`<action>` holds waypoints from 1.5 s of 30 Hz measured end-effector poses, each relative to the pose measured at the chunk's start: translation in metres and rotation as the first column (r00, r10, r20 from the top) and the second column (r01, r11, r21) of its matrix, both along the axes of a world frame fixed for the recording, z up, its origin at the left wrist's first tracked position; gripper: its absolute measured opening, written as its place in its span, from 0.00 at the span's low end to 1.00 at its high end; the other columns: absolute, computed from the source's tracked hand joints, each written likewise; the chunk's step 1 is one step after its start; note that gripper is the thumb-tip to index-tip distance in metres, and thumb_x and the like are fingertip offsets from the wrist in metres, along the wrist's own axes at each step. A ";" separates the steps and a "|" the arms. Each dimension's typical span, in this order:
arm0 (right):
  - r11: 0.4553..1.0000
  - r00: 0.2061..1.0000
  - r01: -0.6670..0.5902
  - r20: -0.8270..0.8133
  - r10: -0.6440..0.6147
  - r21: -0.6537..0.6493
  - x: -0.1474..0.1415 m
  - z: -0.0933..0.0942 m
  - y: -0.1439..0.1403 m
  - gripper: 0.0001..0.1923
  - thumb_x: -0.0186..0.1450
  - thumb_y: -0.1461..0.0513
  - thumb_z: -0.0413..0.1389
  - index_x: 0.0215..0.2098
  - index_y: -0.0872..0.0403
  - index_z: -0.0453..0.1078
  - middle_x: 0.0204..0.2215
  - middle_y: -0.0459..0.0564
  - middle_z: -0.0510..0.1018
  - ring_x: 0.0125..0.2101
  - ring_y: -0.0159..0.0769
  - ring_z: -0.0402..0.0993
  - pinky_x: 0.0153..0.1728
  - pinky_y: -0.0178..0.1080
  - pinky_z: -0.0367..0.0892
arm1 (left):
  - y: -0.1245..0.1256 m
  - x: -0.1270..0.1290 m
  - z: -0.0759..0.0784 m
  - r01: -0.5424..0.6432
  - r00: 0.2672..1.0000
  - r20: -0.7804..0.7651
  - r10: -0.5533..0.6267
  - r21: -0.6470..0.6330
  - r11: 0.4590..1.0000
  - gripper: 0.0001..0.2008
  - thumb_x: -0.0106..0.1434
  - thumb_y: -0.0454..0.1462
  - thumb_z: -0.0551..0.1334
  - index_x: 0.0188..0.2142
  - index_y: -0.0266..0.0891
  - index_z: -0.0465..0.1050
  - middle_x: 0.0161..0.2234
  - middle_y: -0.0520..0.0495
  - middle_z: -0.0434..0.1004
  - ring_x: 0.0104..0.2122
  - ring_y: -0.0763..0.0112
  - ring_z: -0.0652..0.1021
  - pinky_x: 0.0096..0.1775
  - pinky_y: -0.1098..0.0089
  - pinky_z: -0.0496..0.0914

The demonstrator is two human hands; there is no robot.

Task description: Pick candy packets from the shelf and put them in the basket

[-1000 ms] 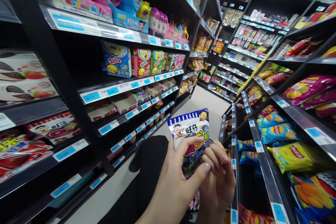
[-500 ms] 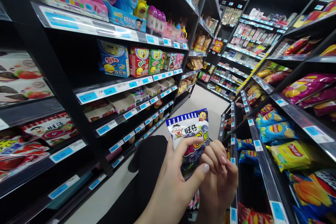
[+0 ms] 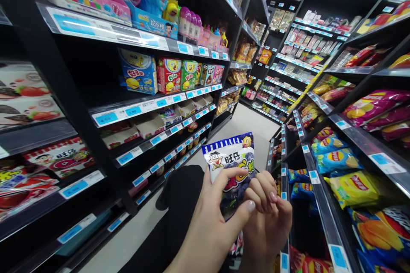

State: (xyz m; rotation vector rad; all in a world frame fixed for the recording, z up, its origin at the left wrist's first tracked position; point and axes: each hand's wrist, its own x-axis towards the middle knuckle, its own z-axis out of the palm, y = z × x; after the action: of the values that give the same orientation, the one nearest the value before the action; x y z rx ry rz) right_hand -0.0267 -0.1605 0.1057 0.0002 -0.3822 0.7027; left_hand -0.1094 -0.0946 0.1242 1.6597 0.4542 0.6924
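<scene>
Both hands are up in the middle of the aisle, clamped on 1 snack bag (image 3: 229, 163). The left hand (image 3: 211, 226) pinches it, forefinger across the front, thumb low at the edge. The right hand (image 3: 269, 215) sits curled tight against it, knuckles touching the pack's right side. Black shelves (image 3: 150, 106) of boxed sweets stand left; yellow crisp packets (image 3: 354, 187) lie right, near the hands.

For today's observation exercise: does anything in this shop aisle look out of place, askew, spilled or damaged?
Nothing stands out. The left hand and right hand hold a sealed candy bag upright, with no tear showing. Boxes on the left shelf and chip bags on the right sit in rows, and the floor shows no spill.
</scene>
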 end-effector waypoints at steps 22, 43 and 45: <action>1.000 0.999 0.030 0.039 -0.030 -0.008 -0.002 -0.002 -0.002 0.14 0.57 0.70 0.57 0.29 0.53 0.54 0.23 0.38 0.63 0.22 0.23 0.62 0.25 0.27 0.65 | -0.001 -0.001 0.002 0.002 1.000 0.005 -0.002 0.000 1.000 0.16 0.58 0.39 0.61 0.47 0.50 0.70 0.51 0.48 0.68 0.54 0.57 0.68 0.56 0.57 0.62; 0.946 0.907 0.262 0.385 -0.173 -0.193 -0.014 0.004 -0.001 0.12 0.55 0.64 0.58 0.27 0.50 0.56 0.19 0.38 0.55 0.19 0.30 0.43 0.23 0.34 0.49 | -0.006 -0.004 0.008 -0.034 0.998 0.043 0.036 -0.065 0.997 0.18 0.51 0.41 0.64 0.44 0.49 0.73 0.47 0.47 0.70 0.50 0.55 0.70 0.54 0.55 0.62; 0.936 0.885 0.291 0.427 -0.185 -0.196 -0.015 0.005 -0.002 0.12 0.56 0.63 0.57 0.27 0.50 0.55 0.19 0.38 0.55 0.19 0.30 0.43 0.23 0.34 0.48 | -0.005 -0.005 0.008 -0.013 0.999 0.028 0.015 -0.085 0.996 0.19 0.50 0.41 0.65 0.44 0.49 0.73 0.47 0.47 0.70 0.50 0.55 0.70 0.54 0.56 0.62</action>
State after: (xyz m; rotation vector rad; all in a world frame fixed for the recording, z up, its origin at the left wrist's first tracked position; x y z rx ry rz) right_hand -0.0419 -0.1622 0.1106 -0.4391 -0.6737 0.4965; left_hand -0.1146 -0.0992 0.1322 1.5665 0.4689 0.6975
